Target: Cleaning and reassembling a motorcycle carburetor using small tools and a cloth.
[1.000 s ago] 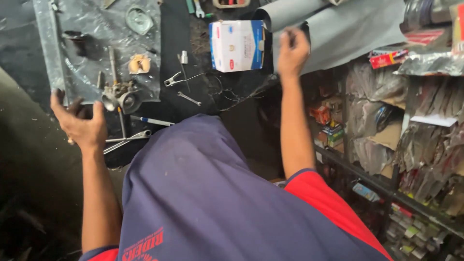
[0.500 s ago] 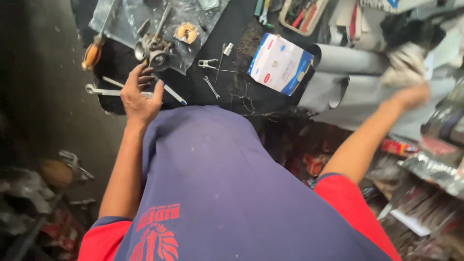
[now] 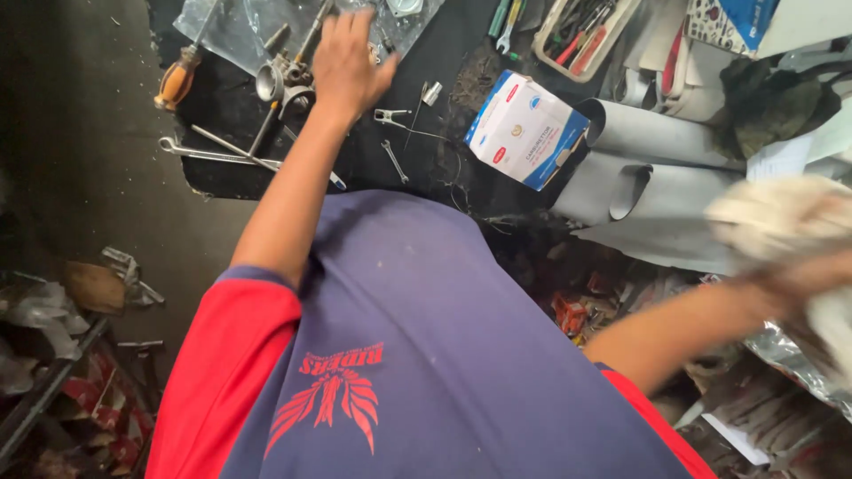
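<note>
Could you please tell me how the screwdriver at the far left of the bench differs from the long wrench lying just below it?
The screwdriver has a thick orange handle on a thin shaft; the long wrench is bare silver metal all along. The screwdriver lies steeply slanted, partly on the clear plastic sheet; the wrench lies nearly flat across the dark bench top. Both lie loose, left of the left hand, which touches neither.

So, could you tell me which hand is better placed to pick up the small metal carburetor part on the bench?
The left hand: it rests right beside the carburetor part, while the right hand is off to the side, gripping a white rag.
</note>
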